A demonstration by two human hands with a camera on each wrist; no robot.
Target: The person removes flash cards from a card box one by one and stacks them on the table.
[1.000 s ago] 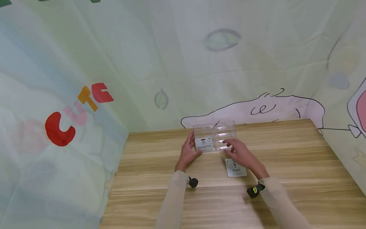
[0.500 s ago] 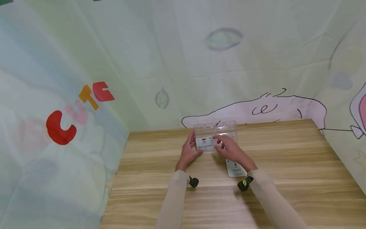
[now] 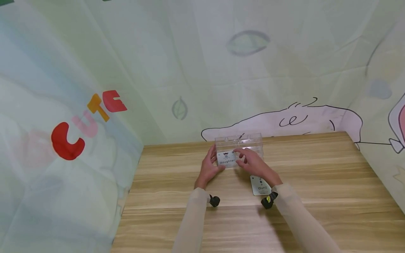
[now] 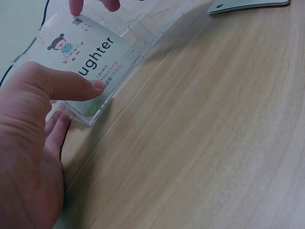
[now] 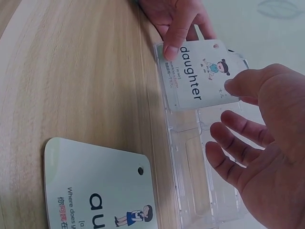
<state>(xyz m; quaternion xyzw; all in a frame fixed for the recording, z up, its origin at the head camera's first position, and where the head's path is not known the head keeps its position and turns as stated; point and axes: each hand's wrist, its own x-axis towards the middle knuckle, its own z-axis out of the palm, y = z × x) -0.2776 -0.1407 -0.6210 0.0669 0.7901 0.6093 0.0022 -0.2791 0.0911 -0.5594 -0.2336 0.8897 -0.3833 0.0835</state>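
Observation:
A white "daughter" flash card (image 5: 198, 71) with a drawn child stands in the left part of a clear plastic card rack (image 5: 190, 167). My left hand (image 3: 208, 168) grips the rack's left end, its thumb over the card's lower corner in the left wrist view. At the card's upper right corner, my right hand (image 3: 253, 163) pinches the edge between its thumb and a finger partly hidden behind it. Its other fingers (image 5: 233, 143) are loosely bent in front of the rack. An "aunt" card stack (image 3: 260, 188) lies on the table below my right hand, partly covered by it.
The wood-grain table (image 3: 164, 196) ends at a printed fabric backdrop (image 3: 177, 70), close behind the rack. Another hanging (image 3: 38, 196) bounds the left side. Dark wrist cameras (image 3: 214, 201) sit on both wrists.
My right hand has moved left, from in front of the rack's right part to the "daughter" card's upper corner. My left hand stays on the rack's left end.

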